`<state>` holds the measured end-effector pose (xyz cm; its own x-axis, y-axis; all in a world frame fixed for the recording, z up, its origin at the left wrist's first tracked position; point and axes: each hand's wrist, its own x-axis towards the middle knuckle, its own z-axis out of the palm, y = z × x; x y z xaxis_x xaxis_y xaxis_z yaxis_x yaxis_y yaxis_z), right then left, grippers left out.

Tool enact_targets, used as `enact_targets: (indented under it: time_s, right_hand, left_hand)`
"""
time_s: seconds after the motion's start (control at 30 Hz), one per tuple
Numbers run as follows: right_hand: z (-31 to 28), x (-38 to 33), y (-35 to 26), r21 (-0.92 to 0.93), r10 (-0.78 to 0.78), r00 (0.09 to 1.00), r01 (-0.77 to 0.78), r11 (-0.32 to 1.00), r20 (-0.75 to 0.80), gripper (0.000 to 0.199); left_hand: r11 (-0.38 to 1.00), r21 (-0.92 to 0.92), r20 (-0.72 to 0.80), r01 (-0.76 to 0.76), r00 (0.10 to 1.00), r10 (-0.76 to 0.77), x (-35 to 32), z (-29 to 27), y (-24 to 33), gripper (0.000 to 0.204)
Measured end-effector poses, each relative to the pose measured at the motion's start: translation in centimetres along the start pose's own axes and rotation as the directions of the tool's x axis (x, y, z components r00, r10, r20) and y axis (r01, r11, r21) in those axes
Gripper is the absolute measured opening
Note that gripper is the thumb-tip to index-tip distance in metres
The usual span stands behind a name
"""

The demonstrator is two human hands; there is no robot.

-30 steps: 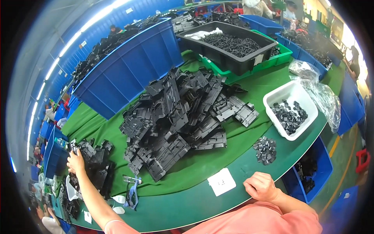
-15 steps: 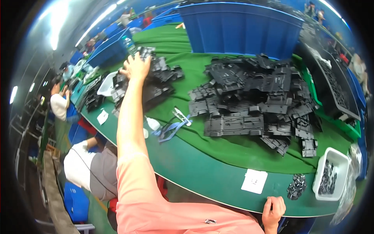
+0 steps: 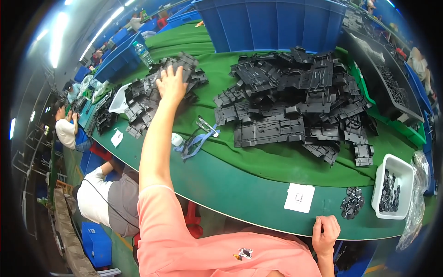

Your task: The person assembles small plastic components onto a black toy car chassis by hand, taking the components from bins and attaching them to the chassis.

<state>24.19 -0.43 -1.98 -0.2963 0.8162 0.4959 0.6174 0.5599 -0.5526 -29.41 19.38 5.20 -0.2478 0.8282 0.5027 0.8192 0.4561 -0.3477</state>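
My left hand (image 3: 171, 84) reaches over the left pile, its fingers curled onto the near edge of a black plastic chassis plate (image 3: 185, 63). That plate is slightly blurred and tilted above the other parts, and the fingertips' underside is hidden. Below the hand lies the left pile of similar black chassis parts (image 3: 138, 111). My right hand (image 3: 326, 233) rests at the table's near edge with its fingers curled in, and nothing shows in it. Closest to it are a white printed card (image 3: 299, 197) and a small heap of black pieces (image 3: 352, 203).
A larger pile of black chassis plates (image 3: 272, 129) covers the green cloth. Behind it stands a blue bin (image 3: 272, 25). At the right are a white tray (image 3: 379, 184) of small black pieces and a black crate (image 3: 369, 55). Nippers (image 3: 207, 127) lie mid-table. A seated co-worker (image 3: 108, 198) is at left.
My left hand has drawn back toward me and to the right, with the chassis plate moving along. The whole view has shifted slightly. My right hand stays curled at the table edge.
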Motion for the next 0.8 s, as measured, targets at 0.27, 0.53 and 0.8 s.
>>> enact_targets:
  time_s: [0.27, 0.53, 0.8]
  right_hand:
    - [-0.1, -0.4, -0.2, 0.011, 0.004, 1.000, -0.004, 1.000, -0.012, 0.007]
    - [0.1, -0.4, -0.1, 0.011, -0.003, 1.000, 0.003, 1.000, -0.027, 0.008]
    - [0.3, -0.1, 0.0, 0.042, -0.044, 0.998, 0.046, 0.998, -0.052, 0.010]
  left_hand:
    - [0.987, -0.110, 0.059, -0.114, 0.991, 0.121, -1.3, -0.2, 3.0, 0.055]
    - [0.962, -0.269, 0.241, -0.051, 0.963, 0.119, -0.7, -1.5, 4.7, 0.044]
    - [0.901, -0.417, 0.104, -0.121, 0.978, 0.179, -1.0, -1.0, 4.9, 0.030]
